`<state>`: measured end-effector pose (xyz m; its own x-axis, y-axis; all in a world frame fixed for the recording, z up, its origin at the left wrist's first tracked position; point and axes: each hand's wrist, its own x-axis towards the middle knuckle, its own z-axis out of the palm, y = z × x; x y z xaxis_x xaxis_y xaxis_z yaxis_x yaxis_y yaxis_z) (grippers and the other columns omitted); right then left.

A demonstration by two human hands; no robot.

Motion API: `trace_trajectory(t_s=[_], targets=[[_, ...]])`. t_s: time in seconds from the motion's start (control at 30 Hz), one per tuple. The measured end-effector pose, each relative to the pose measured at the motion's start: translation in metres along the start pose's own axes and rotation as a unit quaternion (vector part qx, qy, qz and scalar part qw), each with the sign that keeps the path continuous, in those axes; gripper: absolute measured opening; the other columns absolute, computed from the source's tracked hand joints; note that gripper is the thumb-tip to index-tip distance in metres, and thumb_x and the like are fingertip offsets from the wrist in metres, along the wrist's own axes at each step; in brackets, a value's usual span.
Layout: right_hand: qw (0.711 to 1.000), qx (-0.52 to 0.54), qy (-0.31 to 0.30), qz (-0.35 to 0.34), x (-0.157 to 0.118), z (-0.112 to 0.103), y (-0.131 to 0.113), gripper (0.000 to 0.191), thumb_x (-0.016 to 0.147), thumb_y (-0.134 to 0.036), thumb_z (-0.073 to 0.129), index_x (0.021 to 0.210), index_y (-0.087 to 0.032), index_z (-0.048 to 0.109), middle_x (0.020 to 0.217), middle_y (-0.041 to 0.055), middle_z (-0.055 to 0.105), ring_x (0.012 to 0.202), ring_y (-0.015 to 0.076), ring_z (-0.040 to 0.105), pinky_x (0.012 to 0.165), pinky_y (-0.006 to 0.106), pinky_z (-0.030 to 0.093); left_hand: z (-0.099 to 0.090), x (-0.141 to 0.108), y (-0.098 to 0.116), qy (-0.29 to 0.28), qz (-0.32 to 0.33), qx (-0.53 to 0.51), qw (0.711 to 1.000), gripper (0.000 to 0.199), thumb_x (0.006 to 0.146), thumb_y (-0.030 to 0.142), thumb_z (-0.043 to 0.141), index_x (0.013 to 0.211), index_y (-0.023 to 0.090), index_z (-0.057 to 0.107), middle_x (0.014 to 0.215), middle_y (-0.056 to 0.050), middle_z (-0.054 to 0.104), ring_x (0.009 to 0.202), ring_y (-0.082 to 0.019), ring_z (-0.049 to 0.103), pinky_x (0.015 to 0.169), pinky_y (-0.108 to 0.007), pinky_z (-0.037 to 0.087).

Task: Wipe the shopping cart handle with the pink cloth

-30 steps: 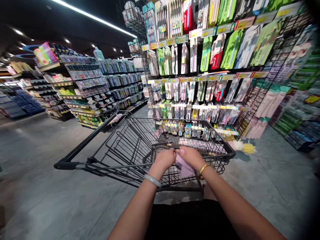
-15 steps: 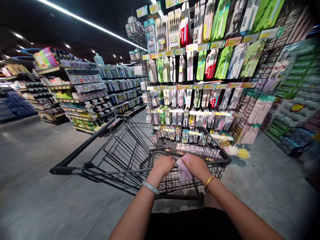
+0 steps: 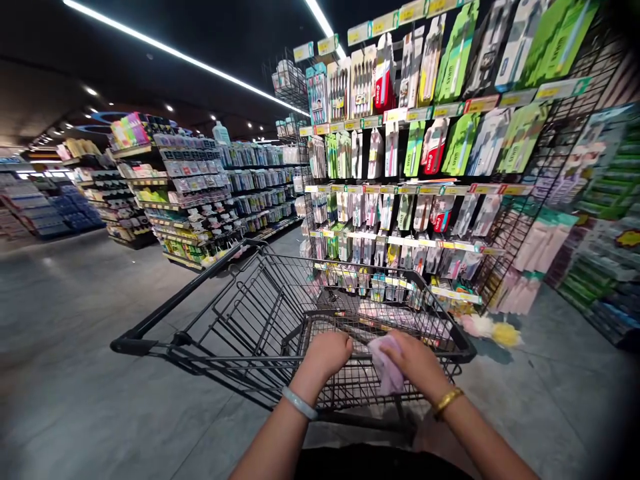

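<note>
A black wire shopping cart [image 3: 280,313] stands sideways in front of me, its handle at the left. My left hand [image 3: 327,353] is closed round the cart's near top rail, with a pale bangle at the wrist. To its right, my right hand [image 3: 413,357] is closed on a crumpled light purple cloth [image 3: 387,367] beside the same rail. The cloth hangs down over the wire side. A gold bracelet [image 3: 449,402] circles the right wrist.
A tall rack [image 3: 395,190] of packaged toothbrushes rises just beyond the cart. More stocked shelves [image 3: 190,193] stand at the left, and green packs [image 3: 595,260] are piled at the right. Grey floor [image 3: 65,333] shows around the cart.
The right hand and cloth have moved slightly right along the rail, widening the gap to the left hand. The rack and shelves appear lower and further right in the view.
</note>
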<state>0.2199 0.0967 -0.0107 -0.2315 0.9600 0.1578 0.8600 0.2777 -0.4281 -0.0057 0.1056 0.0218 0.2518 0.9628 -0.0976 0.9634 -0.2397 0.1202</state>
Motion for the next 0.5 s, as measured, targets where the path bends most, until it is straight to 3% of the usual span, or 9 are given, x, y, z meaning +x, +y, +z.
trace_trajectory(t_s=[0.07,0.13,0.23,0.33,0.4,0.5], targets=[[0.996,-0.017,-0.027,0.085,0.005,-0.01,0.017,0.041,0.097,-0.054,0.036,0.103,-0.022,0.061,0.099,0.0083,0.071,0.088,0.0242,0.066,0.069,0.03,0.04,0.001,0.0,0.0,0.003,0.003,0.002,1.0,0.051,0.096,0.04,0.025,0.1,0.02,0.071,0.1,-0.012,0.075,0.094,-0.028,0.07,0.081,-0.039,0.054],[0.99,-0.049,-0.025,0.128,0.009,-0.013,0.012,0.038,0.097,-0.052,0.038,0.098,-0.022,0.061,0.093,0.0086,0.071,0.081,0.0242,0.066,0.065,0.03,0.037,0.002,0.001,0.001,0.006,0.004,0.003,1.0,0.05,0.096,0.04,0.025,0.099,0.02,0.071,0.098,-0.011,0.075,0.093,-0.028,0.071,0.08,-0.039,0.054],[0.995,-0.073,0.044,0.042,0.004,0.004,-0.027,0.027,0.097,-0.039,0.043,0.091,-0.021,0.062,0.092,0.0086,0.069,0.085,0.0224,0.062,0.071,0.031,0.037,0.005,0.002,0.002,0.016,0.001,0.004,1.0,0.048,0.096,0.038,0.025,0.099,0.021,0.07,0.097,-0.011,0.075,0.092,-0.028,0.071,0.079,-0.04,0.054],[0.991,-0.052,0.095,-0.078,-0.004,0.025,-0.048,0.026,0.098,-0.041,0.045,0.096,-0.022,0.063,0.098,0.007,0.067,0.096,0.0235,0.058,0.083,0.034,0.038,0.005,0.0,0.0,0.022,-0.004,0.007,1.0,0.047,0.096,0.038,0.026,0.1,0.021,0.069,0.097,-0.011,0.075,0.092,-0.028,0.071,0.079,-0.041,0.053],[0.992,-0.023,0.083,-0.095,-0.005,0.027,-0.034,0.026,0.098,-0.044,0.046,0.104,-0.024,0.063,0.103,0.0057,0.066,0.097,0.0221,0.057,0.084,0.032,0.038,0.004,-0.002,-0.002,0.021,-0.006,0.01,1.0,0.048,0.097,0.041,0.025,0.099,0.022,0.069,0.095,-0.01,0.075,0.091,-0.028,0.071,0.078,-0.04,0.053],[0.997,-0.035,0.064,-0.023,0.0,0.013,0.004,0.026,0.099,-0.04,0.046,0.106,-0.022,0.063,0.103,0.0062,0.067,0.094,0.021,0.059,0.08,0.031,0.039,0.002,-0.003,-0.004,0.014,-0.007,0.011,1.0,0.05,0.097,0.044,0.024,0.099,0.022,0.069,0.094,-0.01,0.075,0.089,-0.028,0.071,0.076,-0.039,0.053]])
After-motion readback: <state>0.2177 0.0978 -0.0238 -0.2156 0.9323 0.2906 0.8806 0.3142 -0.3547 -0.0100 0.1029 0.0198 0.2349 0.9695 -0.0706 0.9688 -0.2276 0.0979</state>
